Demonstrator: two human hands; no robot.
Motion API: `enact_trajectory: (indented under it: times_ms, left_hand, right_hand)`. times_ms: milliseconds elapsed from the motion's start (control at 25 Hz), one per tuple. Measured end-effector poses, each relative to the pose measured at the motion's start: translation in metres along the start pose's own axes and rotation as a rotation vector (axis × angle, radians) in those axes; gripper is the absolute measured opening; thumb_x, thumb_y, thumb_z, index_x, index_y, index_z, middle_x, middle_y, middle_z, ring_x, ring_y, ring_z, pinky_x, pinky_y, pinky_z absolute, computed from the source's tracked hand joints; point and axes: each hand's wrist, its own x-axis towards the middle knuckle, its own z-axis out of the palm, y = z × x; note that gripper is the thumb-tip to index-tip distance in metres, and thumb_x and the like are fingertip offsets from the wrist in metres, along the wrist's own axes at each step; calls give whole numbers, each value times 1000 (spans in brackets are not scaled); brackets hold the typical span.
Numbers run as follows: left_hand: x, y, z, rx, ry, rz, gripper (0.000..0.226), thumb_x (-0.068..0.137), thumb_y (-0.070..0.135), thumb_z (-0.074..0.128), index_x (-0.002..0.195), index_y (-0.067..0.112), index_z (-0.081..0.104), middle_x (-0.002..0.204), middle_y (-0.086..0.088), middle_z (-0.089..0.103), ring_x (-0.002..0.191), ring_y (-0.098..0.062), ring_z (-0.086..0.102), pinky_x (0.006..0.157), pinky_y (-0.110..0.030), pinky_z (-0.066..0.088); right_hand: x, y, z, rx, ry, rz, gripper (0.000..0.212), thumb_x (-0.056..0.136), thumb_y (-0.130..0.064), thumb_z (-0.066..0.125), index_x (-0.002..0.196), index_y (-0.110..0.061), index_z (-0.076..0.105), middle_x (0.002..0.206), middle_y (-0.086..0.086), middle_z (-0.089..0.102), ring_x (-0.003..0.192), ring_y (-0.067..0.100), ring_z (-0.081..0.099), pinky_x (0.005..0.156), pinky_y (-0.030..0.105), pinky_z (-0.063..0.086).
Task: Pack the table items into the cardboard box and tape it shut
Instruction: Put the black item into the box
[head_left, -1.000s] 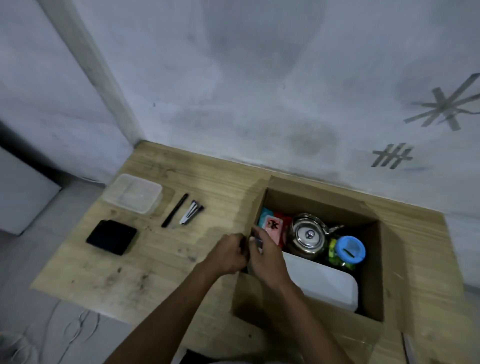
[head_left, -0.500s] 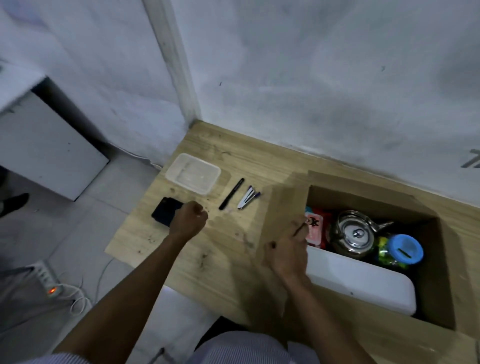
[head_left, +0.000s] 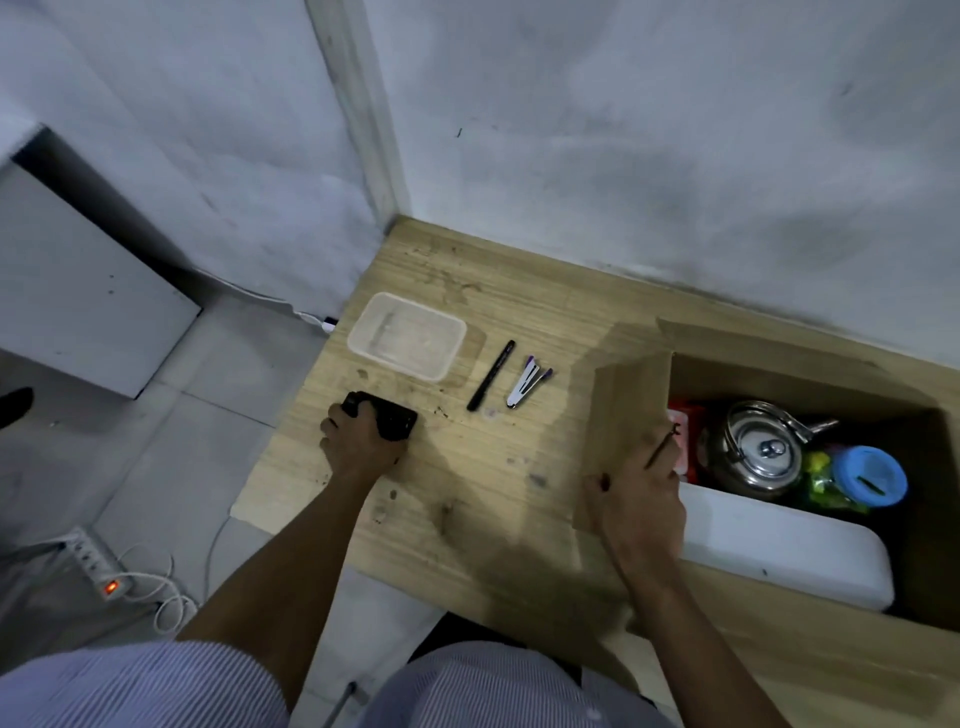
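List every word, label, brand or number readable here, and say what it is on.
No text can be read in this view.
Red and pink packet in the cardboard box: a dark printed mark, too blurred to read.
Black pen and stapler on the table: any print is too small to tell.
Kettle and blue-lidded jar: no label visible.
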Motion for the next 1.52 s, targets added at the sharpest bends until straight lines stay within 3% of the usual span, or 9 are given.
enact_trajectory:
  times_ms: [160, 280, 440, 520, 680, 840, 1040, 1160, 1520]
  left_hand:
    - [-32, -9, -5, -215, 7, 224, 40, 60, 39, 88, 88, 19, 68, 136, -19, 40, 119, -44, 42, 96, -45, 43]
    - [-70, 12, -18, -328, -20, 490, 42, 54, 43, 88, 85, 22, 69, 135, -13, 45, 121, -35, 44, 98, -39, 44]
    - [-112, 72, -47, -260, -8, 757, 49, 62, 47, 85, 103, 28, 67, 142, -5, 40, 132, -25, 40, 106, -32, 37]
    - [-129, 99, -53, -345, 42, 971, 55, 59, 40, 86, 107, 25, 65, 144, -5, 41, 131, -26, 41, 107, -36, 40]
    - [-159, 150, -50, -350, 128, 1209, 75, 63, 40, 81, 130, 21, 52, 153, -8, 35, 141, -25, 33, 114, -37, 32]
    - [-182, 184, -12, -479, -149, 887, 109, 68, 56, 78, 152, 31, 13, 164, -3, 0, 153, -19, -5, 118, -36, 18]
    - [-207, 181, 55, -576, -624, 607, 98, 83, 40, 62, 155, 38, -4, 166, 8, 3, 151, -13, 9, 122, -45, 23]
    - [-210, 181, 53, -566, -658, 547, 99, 80, 40, 55, 156, 33, -7, 166, 9, 2, 151, -9, 10, 123, -42, 22]
    - [-213, 186, 51, -568, -633, 531, 88, 94, 17, 54, 157, 28, -7, 166, 9, -1, 151, -10, 5, 123, -40, 17]
  right_hand:
    - [7, -2, 2, 87, 89, 47, 101, 77, -41, 71, 153, -7, 14, 156, 23, 20, 137, 43, 32, 101, 54, 40]
    - [6, -8, 1, 146, 173, -172, 84, 76, -48, 66, 147, -14, 38, 155, 16, 27, 146, 34, 21, 114, 52, 24]
    - [9, -30, -29, 753, -309, -109, 72, 79, -72, 63, 134, -25, 56, 129, -4, 62, 123, 15, 57, 102, 35, 48]
    - [14, -29, -46, 984, -550, -44, 68, 75, -53, 77, 132, -21, 56, 121, -3, 68, 113, 14, 65, 86, 25, 55]
    - [20, 10, -73, 1138, -439, -23, 48, 79, -10, 82, 122, -15, 61, 111, -1, 73, 104, 13, 70, 85, 29, 59]
    - [25, 72, -82, 1369, -283, 165, 47, 80, -13, 80, 123, -15, 62, 115, 6, 73, 108, 23, 69, 92, 46, 57]
    - [52, 113, -69, 1425, -208, 319, 73, 60, -30, 92, 124, -16, 60, 113, 7, 74, 105, 27, 71, 90, 52, 58]
    - [68, 103, -58, 1212, -249, 346, 109, 53, -44, 97, 143, -17, 42, 137, 1, 60, 123, 23, 59, 102, 45, 51]
    - [94, 105, -42, 1057, -243, 298, 102, 84, -40, 77, 159, -16, 12, 161, 7, 30, 146, 27, 32, 113, 38, 39]
